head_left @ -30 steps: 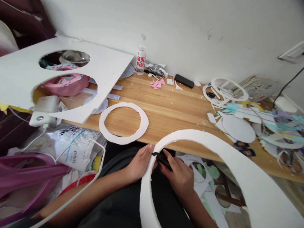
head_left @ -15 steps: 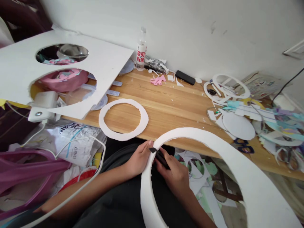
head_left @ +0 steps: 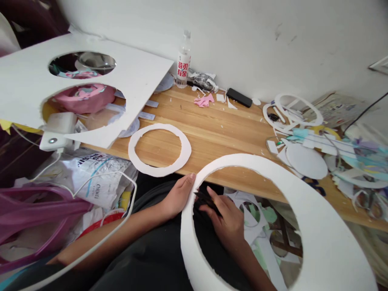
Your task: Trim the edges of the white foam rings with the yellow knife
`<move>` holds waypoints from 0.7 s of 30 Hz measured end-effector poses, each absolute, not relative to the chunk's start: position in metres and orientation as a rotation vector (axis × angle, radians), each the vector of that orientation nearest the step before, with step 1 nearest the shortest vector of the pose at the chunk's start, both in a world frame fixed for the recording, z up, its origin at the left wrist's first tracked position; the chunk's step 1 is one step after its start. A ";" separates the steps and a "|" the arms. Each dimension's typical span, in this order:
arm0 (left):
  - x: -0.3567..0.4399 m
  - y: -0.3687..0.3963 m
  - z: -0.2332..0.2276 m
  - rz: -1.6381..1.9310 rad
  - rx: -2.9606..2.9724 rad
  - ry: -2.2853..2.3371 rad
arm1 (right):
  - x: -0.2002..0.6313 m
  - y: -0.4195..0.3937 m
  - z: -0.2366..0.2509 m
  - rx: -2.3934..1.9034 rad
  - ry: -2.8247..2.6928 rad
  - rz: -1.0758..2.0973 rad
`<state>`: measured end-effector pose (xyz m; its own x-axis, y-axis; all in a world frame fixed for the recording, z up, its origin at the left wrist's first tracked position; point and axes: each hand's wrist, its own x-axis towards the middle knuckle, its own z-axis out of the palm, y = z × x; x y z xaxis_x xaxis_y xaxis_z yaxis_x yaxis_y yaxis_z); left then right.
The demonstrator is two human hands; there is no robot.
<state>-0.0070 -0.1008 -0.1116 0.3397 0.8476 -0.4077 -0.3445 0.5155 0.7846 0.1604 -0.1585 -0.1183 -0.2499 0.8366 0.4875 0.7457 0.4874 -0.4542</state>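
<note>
white ring (head_left: 327, 226), big & board-like, is held over the lap (head_left: 148, 250), its far rim overlapping the wood table (head_left: 209, 121) in view. l hand (head_left: 178, 196) is closed on the ring's l side, thumb along the rim, other fingers mostly hidden. r hand (head_left: 227, 218) shows within the ring's opening, gripping a slim black tool (head_left: 207, 200), tip at the inner rim nr the l thumb; can't tell if it's touching. smaller white ring (head_left: 186, 151) lies flat on the table, poking past the front edge. l of that, white board (head_left: 136, 72) w/ 2 big oval holes, white adapter (head_left: 57, 131) by the lower one. at the back: clear bottle (head_left: 182, 66) w/ red lettering, pink scrap (head_left: 204, 100), black phone-like slab (head_left: 239, 97). r side of table: heap of offcuts (head_left: 306, 161), incl. some thin rings (head_left: 319, 116).
</note>
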 end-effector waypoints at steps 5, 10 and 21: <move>-0.005 -0.100 -0.111 0.916 0.515 0.801 | 0.164 -0.165 -0.115 -1.247 -2.238 0.102; -0.007 -0.101 -0.112 0.933 0.573 0.814 | 0.168 -0.165 -0.114 -1.225 -2.335 0.092; -0.005 -0.103 -0.112 0.973 0.630 0.742 | 0.177 -0.160 -0.107 -1.187 -2.388 0.175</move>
